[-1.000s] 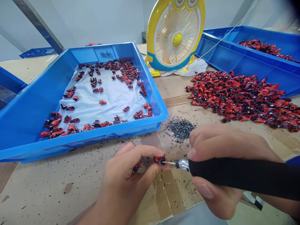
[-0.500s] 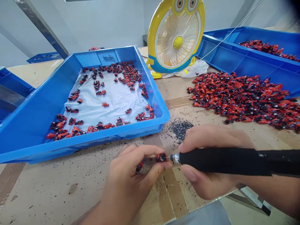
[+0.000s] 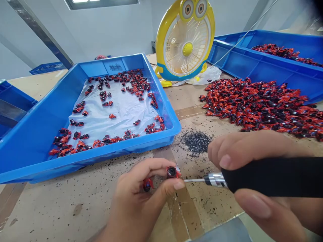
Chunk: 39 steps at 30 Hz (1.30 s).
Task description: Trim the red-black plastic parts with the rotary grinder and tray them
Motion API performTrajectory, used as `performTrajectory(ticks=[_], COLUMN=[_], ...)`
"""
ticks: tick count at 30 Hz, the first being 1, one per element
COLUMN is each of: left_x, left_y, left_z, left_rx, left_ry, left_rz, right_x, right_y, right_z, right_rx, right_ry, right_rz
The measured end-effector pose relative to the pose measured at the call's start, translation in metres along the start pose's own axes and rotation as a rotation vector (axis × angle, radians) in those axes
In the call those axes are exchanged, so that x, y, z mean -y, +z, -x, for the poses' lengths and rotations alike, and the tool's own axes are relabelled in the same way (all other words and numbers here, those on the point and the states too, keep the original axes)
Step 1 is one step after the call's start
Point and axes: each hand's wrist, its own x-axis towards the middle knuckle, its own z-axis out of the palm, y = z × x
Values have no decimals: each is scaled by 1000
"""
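Between the thumb and forefinger of my left hand (image 3: 143,198) is a small red-and-black part (image 3: 172,172), its round dark opening facing me. A second red-and-black part (image 3: 147,184) sits deeper in the same hand, against the curled fingers. My right hand (image 3: 257,168) is wrapped around a black pen-shaped power tool (image 3: 272,176) with a silver collar. Its thin metal bit (image 3: 194,180) points left, with the tip beside my left thumb, just below and right of the pinched part.
A blue tray (image 3: 178,129) lined with white sheet holds scattered red-and-black parts. Black shavings (image 3: 196,141) lie on the cardboard-covered table. To the right are a large heap of parts (image 3: 257,104) and another blue tray (image 3: 264,69). A yellow fan (image 3: 187,49) stands behind.
My right hand has drawn the tool to the right, and the bit has come out of the part. In my left hand the part has tilted, turning its opening toward me.
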Motion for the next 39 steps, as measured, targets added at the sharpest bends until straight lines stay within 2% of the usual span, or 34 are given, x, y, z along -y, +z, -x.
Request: performTrajectory(ticks=[2, 5, 15, 18, 22, 31, 36, 39], left_x=[-2, -4, 3, 4, 3, 1, 2, 3], left_y=[-1, -2, -2, -1, -2, -3, -6, -8], left_z=[0, 0, -2, -1, 0, 0, 2, 5], left_rx=[-2, -14, -39, -32, -35, -22, 6, -4], left_ry=[-6, 2, 3, 10, 25, 7, 73, 220], left_rz=[-8, -15, -25, -31, -74, -43, -99, -159], right_x=[1, 2, 15, 14, 14, 14, 16, 15], right_y=[1, 11, 20, 25, 32, 33, 31, 25], right_z=[3, 7, 10, 0, -18, -26, -26, -14], right_rx=[31, -49, -105, -160, -166, -162, -165, -176], right_ry=[-4, 20, 135, 84, -14, -21, -27, -6], right_rz=[-1, -10, -8, -33, -57, -37, -36, -48])
